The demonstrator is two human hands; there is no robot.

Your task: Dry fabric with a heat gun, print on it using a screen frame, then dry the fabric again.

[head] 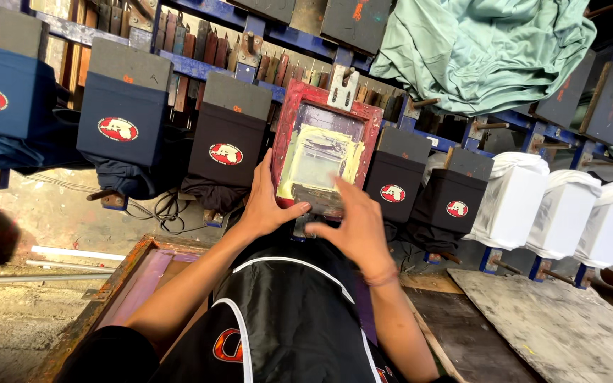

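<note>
Both hands grip the lower edge of a red-framed wooden printing screen [324, 145] with a pale yellow mesh.

The left hand [267, 206] clasps its lower left corner, thumb laid along the bottom rail; the right hand [356, 227] pinches the bottom rail, fingers spread over the mesh. The screen lies on a carousel platen, between black shirts with red oval prints [226, 154]; white shirts [512, 198] hang farther right.
</note>
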